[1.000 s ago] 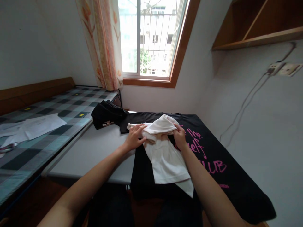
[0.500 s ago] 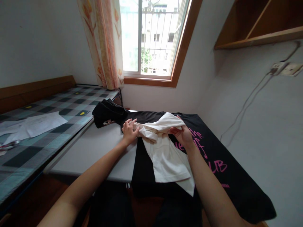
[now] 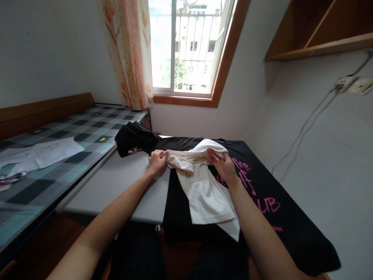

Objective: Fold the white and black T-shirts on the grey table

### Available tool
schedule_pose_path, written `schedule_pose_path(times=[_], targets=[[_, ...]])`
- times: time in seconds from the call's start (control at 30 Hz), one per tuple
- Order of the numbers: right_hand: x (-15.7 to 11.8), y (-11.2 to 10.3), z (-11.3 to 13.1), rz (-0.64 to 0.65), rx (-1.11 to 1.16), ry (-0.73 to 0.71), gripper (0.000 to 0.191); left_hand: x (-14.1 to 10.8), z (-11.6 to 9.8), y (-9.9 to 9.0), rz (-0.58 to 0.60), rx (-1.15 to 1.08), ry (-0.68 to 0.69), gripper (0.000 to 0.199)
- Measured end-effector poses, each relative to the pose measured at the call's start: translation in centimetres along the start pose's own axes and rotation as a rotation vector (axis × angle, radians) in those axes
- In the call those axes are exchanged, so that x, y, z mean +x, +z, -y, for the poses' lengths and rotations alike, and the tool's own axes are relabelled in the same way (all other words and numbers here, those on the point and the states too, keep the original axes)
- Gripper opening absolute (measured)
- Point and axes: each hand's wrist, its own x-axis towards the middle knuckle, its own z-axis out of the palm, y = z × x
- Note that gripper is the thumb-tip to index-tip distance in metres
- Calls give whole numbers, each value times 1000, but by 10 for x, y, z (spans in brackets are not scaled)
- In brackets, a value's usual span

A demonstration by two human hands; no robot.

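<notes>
A white cloth garment (image 3: 210, 198), its exact kind unclear, lies bunched at its far edge over a black printed garment (image 3: 268, 182). My left hand (image 3: 157, 161) is closed on the left end of the white garment's far edge, fingers pinched on the fabric. On the other side, my right hand (image 3: 223, 165) grips the same edge near its right end, fingers spread along the cloth. The edge is stretched fairly straight between both hands. Part of the white garment hangs over the near table edge. Pink lettering shows on the black garment beside my right forearm.
A folded black cloth bundle (image 3: 134, 138) sits at the far left of the grey-white table (image 3: 116, 186). Left of it is a checked bed (image 3: 32, 210) with papers (image 3: 55, 151) on it. A window (image 3: 189, 50), a wall shelf (image 3: 326, 35) and a hanging cable (image 3: 303, 132) surround the table.
My left hand has closed more tightly on the white garment's edge. The right fingers have shifted left along the cloth, and the edge now looks straighter.
</notes>
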Motion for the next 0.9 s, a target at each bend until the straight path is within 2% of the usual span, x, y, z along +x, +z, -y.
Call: schedule_pose_path(times=[0.2, 0.47, 0.6, 0.7, 0.83, 0.9], targets=[[7, -6, -6, -146, -86, -153, 29, 1, -3, -3, 50, -484, 45, 44], [17, -18, -15, -298, -93, -218, 33, -1, -9, -3, 52, -671, -29, 52], [19, -21, -18, -334, -160, -241, 38, -3, -11, -4, 96, -675, -58, 49], [21, -26, -19, -381, -296, -288, 38, -3, -7, -8, 191, -568, -38, 42], [22, -35, -6, -453, -622, -419, 29, 1, 2, -16, 356, -355, 39, 45], [21, -38, 12, -504, -838, -514, 22, 3, 6, -19, 387, -279, 1, 53]])
